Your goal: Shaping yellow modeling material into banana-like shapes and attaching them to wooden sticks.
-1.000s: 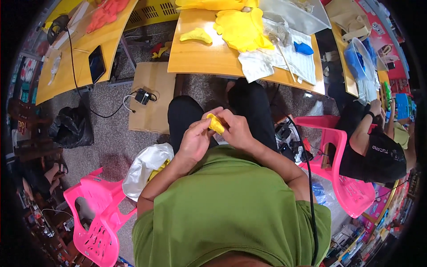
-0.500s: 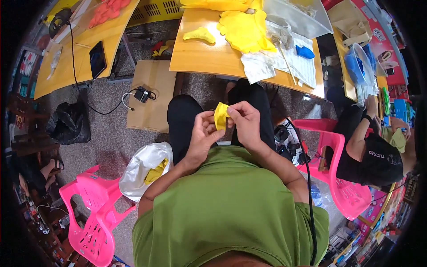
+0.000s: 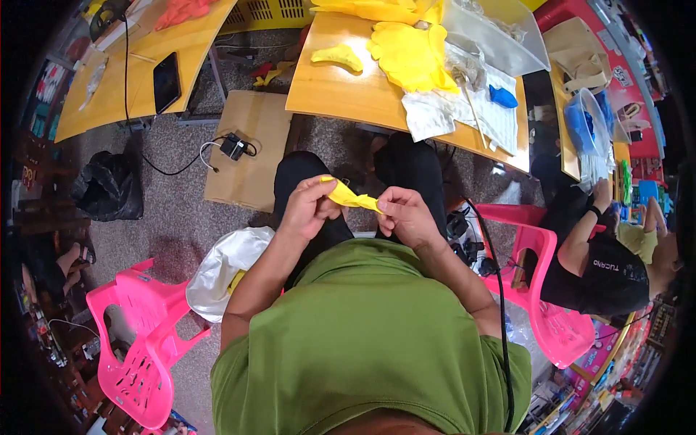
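Above my lap, a small strip of yellow cloth (image 3: 349, 196) is stretched between both hands. My left hand (image 3: 308, 210) pinches its upper left end. Its lower right end is held between the thumb and fingers of my right hand (image 3: 407, 216). On the wooden table (image 3: 326, 90) ahead lie a curved yellow piece (image 3: 338, 57) and a stack of flat yellow cloth pieces (image 3: 412, 58) with scalloped edges. Beside the stack are white paper or cloth (image 3: 429, 114), a thin stick (image 3: 475, 109) and a small blue piece (image 3: 503, 96).
A clear plastic bin (image 3: 496, 43) stands at the table's far right. Pink chairs stand left (image 3: 141, 326) and right (image 3: 540, 290); a person in black (image 3: 602, 268) sits on the right one. A white sack (image 3: 228, 272), cardboard (image 3: 246, 163) and a black bag (image 3: 109, 192) lie on the floor.
My hands have moved apart, my left hand going left. The yellow cloth, earlier bunched upright between the fingers, is now drawn out lengthwise. The view has shifted slightly.
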Demonstrator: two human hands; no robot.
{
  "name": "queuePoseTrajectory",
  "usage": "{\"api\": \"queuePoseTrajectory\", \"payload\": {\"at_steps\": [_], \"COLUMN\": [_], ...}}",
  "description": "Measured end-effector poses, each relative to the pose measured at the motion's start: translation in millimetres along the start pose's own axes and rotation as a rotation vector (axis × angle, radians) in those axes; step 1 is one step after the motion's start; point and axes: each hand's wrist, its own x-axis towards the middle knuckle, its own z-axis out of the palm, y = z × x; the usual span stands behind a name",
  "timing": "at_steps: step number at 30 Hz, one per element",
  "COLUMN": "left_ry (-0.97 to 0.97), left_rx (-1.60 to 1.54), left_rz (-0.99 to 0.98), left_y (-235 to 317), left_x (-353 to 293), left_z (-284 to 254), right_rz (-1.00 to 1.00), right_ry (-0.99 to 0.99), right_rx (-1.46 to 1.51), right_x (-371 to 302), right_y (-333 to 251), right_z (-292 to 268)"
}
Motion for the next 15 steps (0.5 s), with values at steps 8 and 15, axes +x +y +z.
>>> {"api": "queuePoseTrajectory", "payload": {"at_steps": [8,15], "left_ry": [0.263,0.418], "left_rx": [0.352,0.363], "left_rz": [0.414,0.545], "left_y": [-52.4,-53.1], "left_x": [0.1,10.1], "left_z": [27.6,23.5], "right_rz": [0.094,0.143], "right_ry": [0.114,0.042], "right_rx": [0.322,0.02], "right_x": [7.8,2.0], "right_y": [8.3,19.5], "right_z": [20.7,31.7]}}
